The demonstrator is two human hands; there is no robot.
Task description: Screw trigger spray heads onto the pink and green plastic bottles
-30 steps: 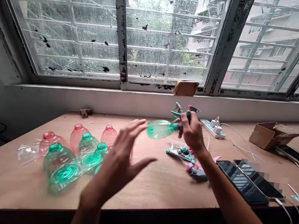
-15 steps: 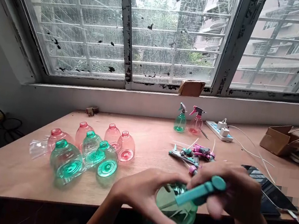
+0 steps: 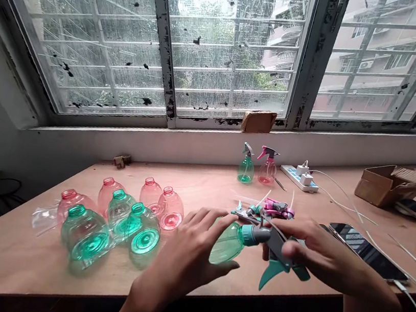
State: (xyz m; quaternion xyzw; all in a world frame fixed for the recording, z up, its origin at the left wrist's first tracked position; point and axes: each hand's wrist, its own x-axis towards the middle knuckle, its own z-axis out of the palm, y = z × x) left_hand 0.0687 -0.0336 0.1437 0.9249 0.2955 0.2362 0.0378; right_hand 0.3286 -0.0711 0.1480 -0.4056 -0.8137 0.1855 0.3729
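Observation:
Above the table's front edge, a green spray bottle (image 3: pixel 227 244) lies tilted almost sideways, with its grey and teal trigger head (image 3: pixel 276 245) at the mouth. My left hand (image 3: pixel 195 247) is round the bottle's body, fingers over the far side and thumb along the near side. My right hand (image 3: pixel 319 249) grips the trigger head, and its teal trigger points down. Just behind lie loose spray heads, some teal (image 3: pixel 250 211) and some pink (image 3: pixel 278 207), with thin white tubes. On the left stand open bottles without heads, several pink (image 3: pixel 172 208) and three green (image 3: pixel 84 234).
Two spray bottles with heads, one green (image 3: pixel 246 169) and one pink (image 3: pixel 267 170), stand by the wall. Farther right are a white power strip (image 3: pixel 299 179) with cables, a cardboard box (image 3: pixel 391 187) and a dark phone (image 3: pixel 368 253). A clear plastic bag (image 3: pixel 43 218) lies at the left.
The bottle has swung from leaning below the table edge to nearly level and higher. Its head, earlier angled with the tube showing, now sits at the bottle's mouth. My view has shifted slightly right.

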